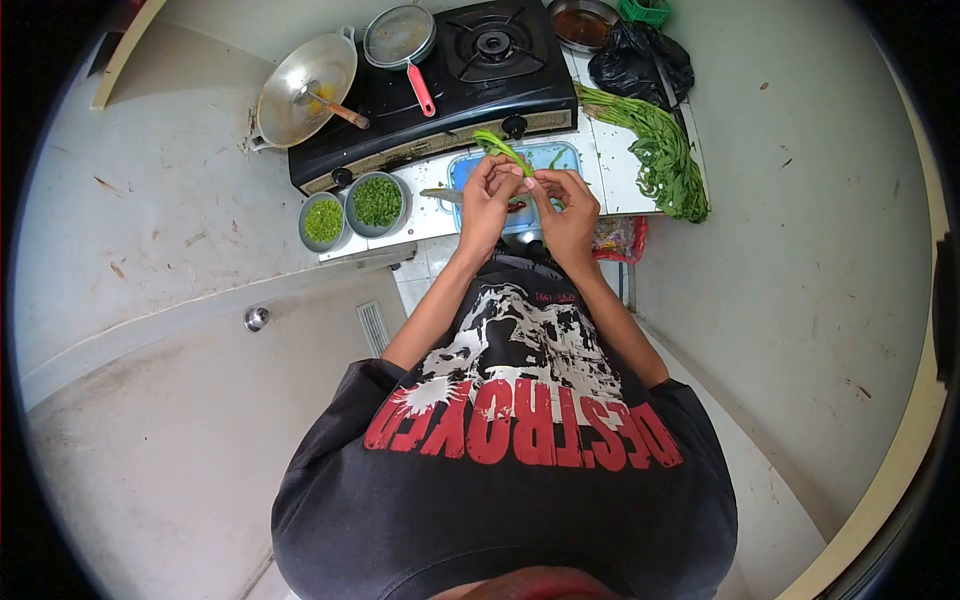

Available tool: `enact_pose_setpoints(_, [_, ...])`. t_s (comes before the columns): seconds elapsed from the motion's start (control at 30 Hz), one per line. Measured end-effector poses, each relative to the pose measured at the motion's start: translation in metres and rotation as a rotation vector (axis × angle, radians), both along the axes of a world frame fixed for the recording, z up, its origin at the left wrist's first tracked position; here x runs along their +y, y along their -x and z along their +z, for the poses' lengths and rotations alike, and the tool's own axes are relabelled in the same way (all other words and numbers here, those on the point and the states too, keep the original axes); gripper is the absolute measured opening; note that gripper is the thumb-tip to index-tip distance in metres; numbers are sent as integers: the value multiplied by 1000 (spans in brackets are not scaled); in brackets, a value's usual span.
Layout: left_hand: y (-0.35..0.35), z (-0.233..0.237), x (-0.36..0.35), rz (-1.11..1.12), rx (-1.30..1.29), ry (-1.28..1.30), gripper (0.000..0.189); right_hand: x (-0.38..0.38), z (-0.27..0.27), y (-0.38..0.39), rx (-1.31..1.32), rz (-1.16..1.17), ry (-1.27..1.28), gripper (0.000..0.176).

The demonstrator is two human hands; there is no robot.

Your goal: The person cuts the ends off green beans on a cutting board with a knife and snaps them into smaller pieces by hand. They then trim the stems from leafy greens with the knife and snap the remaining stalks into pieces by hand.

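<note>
A green vegetable stalk (503, 148) is pinched between the fingertips of both hands, above a blue cutting board (565, 153). My left hand (487, 200) is closed on the stalk from the left. On its other side my right hand (568, 208) grips the lower end, fingers curled in. A knife (440, 195) lies across the board's left edge, its handle partly hidden beneath my hands. Green scraps are scattered on the board. To the left stand two grey bowls, one with pale chopped greens (323, 220), the other with darker chopped greens (378, 202).
A black gas stove (460, 95) spans the back, bearing a wok (285, 100) with a wooden-handled ladle and a red-handled strainer (400, 40). At right, a bunch of leafy greens (665, 160) hangs over the counter edge near a black plastic bag (640, 60). Walls close in both sides.
</note>
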State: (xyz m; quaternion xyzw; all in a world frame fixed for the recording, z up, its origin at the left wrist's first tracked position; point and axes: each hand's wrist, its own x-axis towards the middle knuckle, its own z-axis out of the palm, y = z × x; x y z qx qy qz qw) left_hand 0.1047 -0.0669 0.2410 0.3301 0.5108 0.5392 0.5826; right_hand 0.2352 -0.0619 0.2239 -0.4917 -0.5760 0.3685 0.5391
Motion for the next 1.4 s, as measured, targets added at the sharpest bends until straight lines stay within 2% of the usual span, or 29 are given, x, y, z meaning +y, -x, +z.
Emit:
enact_pose_setpoints(0.2, [2, -9, -1, -47, 49, -3, 26, -3, -3, -3, 115, 28, 81, 12])
enact_pose_setpoints(0.33, [-2, -10, -4, -42, 17, -6, 19, -7, -2, -5, 201, 33, 166, 13])
enact_pose_setpoints(0.67, [-16, -32, -6, -19, -234, 49, 14, -8, -8, -11, 42, 32, 34, 12])
enact_pose_setpoints(0.93, [-32, -18, -10, 80, -280, 117, 14, -9, -20, -16, 19, 62, -21, 12])
enact_pose_setpoints(1.1, [-19, -29, -1, 211, -426, 190, 19, -14, -8, -18, 211, 5, -18, 10])
enact_pose_setpoints(1.27, [8, -21, -1, 205, -433, 174, 27, -2, 20, -36, 480, -44, 31, 8])
enact_pose_setpoints(1.4, [17, -18, -6, 203, -211, 117, 28, 26, 21, -56, 124, -54, 84, 17])
